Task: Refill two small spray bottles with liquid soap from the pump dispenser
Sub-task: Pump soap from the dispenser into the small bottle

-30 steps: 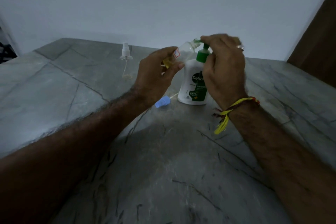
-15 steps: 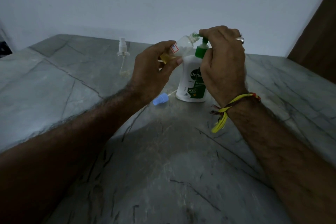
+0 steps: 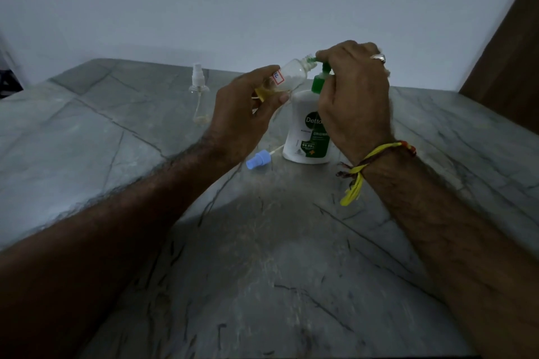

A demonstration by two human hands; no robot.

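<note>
The left hand (image 3: pixel 245 114) is wrapped round the base of a small clear spray bottle (image 3: pixel 287 79), thumb and fingers curled on its lower half, and holds it tilted so that the open threaded neck points up and away from the palm toward the green nozzle (image 3: pixel 312 59) of the pump dispenser (image 3: pixel 306 131). That tilt looks deliberate: it brings the narrow mouth right against the spout so the soap can run straight in, while the yellowish liquid already inside pools at the low end near the fingers. The right hand (image 3: pixel 354 96) sits over the green pump head, its fingers curled down on the top, thumb side toward the spout; it seems placed to press the pump while also steadying the dispenser, which stands upright on the grey stone countertop (image 3: pixel 262 256) directly beneath that hand. Whether soap is flowing at this instant cannot be told. Below the left wrist, just beside the dispenser's base, lies the blue spray cap (image 3: pixel 258 160) with its dip tube, laid aside so the bottle's mouth stays free. Beyond the left hand, well apart from it, a second spray bottle (image 3: pixel 199 96) stands upright with its white sprayer on, apparently waiting its turn. The main risk is the mouth slipping off the nozzle and soap dripping down the dispenser.
</note>
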